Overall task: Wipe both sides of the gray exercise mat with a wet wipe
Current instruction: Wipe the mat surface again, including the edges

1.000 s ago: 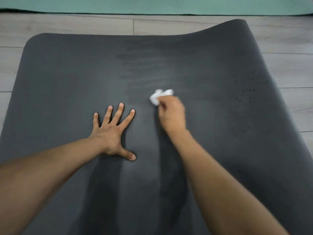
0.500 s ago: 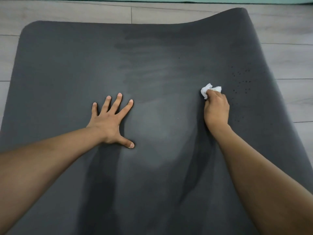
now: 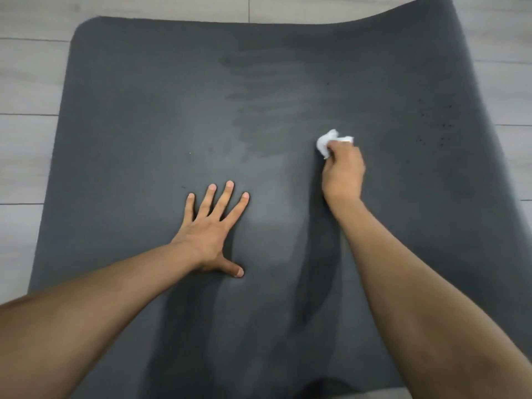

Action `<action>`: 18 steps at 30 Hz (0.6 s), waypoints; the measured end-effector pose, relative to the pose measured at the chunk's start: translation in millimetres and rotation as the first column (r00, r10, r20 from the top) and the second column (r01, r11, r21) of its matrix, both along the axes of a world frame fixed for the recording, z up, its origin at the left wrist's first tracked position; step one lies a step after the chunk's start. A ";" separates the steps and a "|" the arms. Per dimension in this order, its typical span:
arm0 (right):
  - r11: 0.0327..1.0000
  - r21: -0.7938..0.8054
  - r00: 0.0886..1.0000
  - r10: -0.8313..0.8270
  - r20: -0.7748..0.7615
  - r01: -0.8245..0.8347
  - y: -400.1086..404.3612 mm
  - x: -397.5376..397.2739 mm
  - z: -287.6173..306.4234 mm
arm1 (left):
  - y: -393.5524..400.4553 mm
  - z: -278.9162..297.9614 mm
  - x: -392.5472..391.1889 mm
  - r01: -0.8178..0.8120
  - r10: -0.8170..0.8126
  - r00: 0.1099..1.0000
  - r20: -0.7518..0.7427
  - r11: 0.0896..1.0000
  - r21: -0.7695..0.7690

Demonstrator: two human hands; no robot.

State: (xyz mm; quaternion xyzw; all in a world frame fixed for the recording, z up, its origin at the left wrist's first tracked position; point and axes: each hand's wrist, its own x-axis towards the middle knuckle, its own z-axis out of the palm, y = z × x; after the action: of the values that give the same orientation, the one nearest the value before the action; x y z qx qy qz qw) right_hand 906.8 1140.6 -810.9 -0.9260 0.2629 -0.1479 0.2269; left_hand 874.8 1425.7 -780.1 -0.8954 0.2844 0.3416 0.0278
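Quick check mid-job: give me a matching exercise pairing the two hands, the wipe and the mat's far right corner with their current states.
Things:
1. left hand
2. right hand
3. crumpled white wet wipe
4. far right corner of the dark gray exercise mat

States:
A. curled up off the floor
B. flat on the mat, fingers spread
C. bunched, poking out beyond the fingers
D. fingers curled, gripping something

Pairs: 1-B, 2-D, 3-C, 4-A
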 end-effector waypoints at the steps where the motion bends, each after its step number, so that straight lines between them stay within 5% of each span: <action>1: 0.995 0.089 0.999 0.052 -0.008 -0.051 36.8 3.0 1.7 | 1.3 -0.1 -0.3 -0.005 0.005 1.000 0.009 1.000 -0.005; 5: 0.872 -0.069 0.875 0.485 0.000 -0.484 129.2 -9.4 -8.0 | 3.7 0.0 -0.1 -0.007 0.008 0.999 0.032 1.000 -0.011; 8: 0.792 -0.278 0.825 0.565 -0.005 -0.544 79.7 -16.8 -4.5 | 5.3 1.3 0.1 -0.018 0.020 0.999 0.031 0.999 -0.038; 11: 0.912 -0.345 0.970 0.168 -0.175 -0.221 -20.4 -29.2 -4.4 | 4.1 -0.2 0.6 -0.025 0.026 0.999 0.030 0.998 -0.051; 13: 0.929 -0.368 0.954 -0.146 -0.262 0.041 -72.8 -43.0 3.2 | 3.2 -0.9 0.5 -0.021 0.023 0.999 0.044 0.999 -0.039; 18: 0.960 -0.218 0.960 -0.215 -0.178 0.175 -36.2 -33.0 13.5 | 0.8 0.9 0.2 -0.023 0.024 0.999 0.042 0.999 -0.022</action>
State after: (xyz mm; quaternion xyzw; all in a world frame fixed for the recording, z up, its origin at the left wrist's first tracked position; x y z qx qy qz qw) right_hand 873.8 1104.4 -797.4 -0.9237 0.3585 -0.1014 0.0893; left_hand 875.0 1426.5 -779.2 -0.9059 0.2770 0.3197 0.0202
